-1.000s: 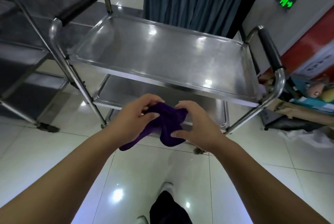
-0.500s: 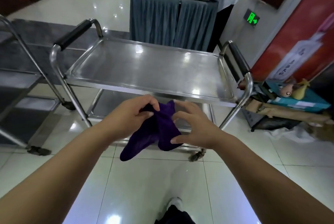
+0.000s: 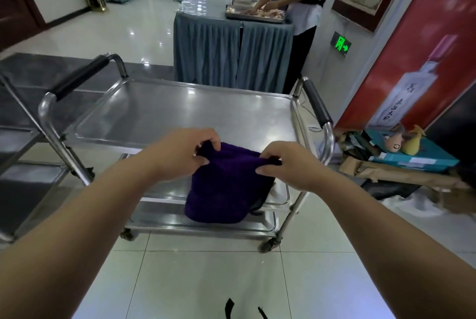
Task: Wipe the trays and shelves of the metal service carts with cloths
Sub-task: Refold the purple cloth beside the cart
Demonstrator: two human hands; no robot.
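A purple cloth (image 3: 221,187) hangs spread in front of me, pinched along its top edge by both hands. My left hand (image 3: 180,154) grips its left corner and my right hand (image 3: 288,164) grips its right corner. Just beyond stands a metal service cart with a shiny top tray (image 3: 180,112), black-padded handles at both ends and two lower shelves (image 3: 159,220). The cloth hides part of the lower shelves. My hands hover at the tray's near edge, apart from the metal.
A second metal cart (image 3: 23,143) stands at the left. A skirted table (image 3: 231,50) with a person working at it is behind the cart. Boxes and cardboard (image 3: 401,161) lie on the floor at the right, by a red wall banner.
My hands have pulled apart and spread the bunched cloth flat. The view has tilted upward, showing more of the room beyond the cart.
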